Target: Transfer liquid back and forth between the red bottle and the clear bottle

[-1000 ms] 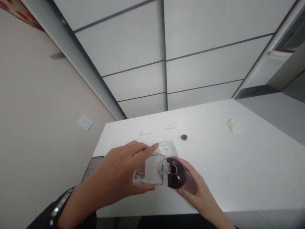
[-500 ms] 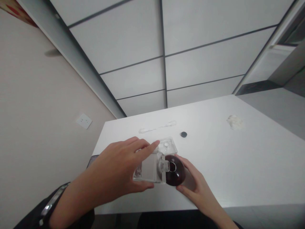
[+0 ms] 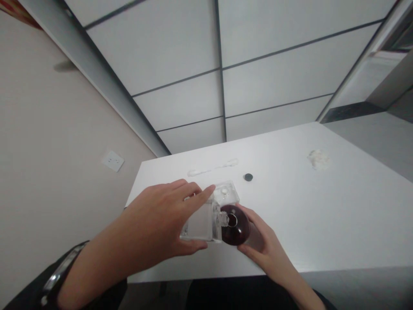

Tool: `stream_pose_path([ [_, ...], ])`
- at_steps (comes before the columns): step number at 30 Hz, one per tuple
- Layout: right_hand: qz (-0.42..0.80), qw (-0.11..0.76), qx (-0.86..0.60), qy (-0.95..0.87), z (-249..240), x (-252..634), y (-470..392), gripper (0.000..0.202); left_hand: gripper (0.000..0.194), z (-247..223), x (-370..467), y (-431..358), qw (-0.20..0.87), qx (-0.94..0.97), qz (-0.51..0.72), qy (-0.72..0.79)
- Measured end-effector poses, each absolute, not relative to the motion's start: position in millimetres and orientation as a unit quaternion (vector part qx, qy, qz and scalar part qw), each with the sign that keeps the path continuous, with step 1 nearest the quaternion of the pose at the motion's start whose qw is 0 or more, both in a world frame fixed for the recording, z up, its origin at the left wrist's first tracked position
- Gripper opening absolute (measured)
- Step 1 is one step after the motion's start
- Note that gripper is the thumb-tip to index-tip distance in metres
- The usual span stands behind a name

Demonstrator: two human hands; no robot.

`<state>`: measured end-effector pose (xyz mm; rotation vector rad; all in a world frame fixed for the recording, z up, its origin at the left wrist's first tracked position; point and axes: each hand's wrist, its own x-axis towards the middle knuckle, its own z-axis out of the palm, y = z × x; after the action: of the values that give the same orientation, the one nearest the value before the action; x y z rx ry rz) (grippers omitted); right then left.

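Grips the clear bottle (image 3: pixel 200 224) in the left hand (image 3: pixel 161 217), wrapped around from the left, with the long axis laid sideways and the neck (image 3: pixel 223 218) pointing right, away from the palm. Holds the dark red bottle (image 3: pixel 239 232) in the right hand (image 3: pixel 274 254), curled about it from the right, with the mouth (image 3: pixel 232 220) turned up toward the camera. Lines up neck and mouth between both hands, above the white table (image 3: pixel 322 228), too close to tell touching from a slight gap.
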<state>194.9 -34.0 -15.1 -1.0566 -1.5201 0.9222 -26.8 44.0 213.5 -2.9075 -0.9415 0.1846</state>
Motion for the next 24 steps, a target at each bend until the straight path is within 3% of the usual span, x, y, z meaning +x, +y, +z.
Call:
stream_pose_path([
  [24, 0.409, 0.506, -0.444, -0.616, -15.2, 196.0, -35.2, 0.069, 0.089, 219.6, -22.1, 45.4, 0.031, -0.945, 0.094, -0.312],
])
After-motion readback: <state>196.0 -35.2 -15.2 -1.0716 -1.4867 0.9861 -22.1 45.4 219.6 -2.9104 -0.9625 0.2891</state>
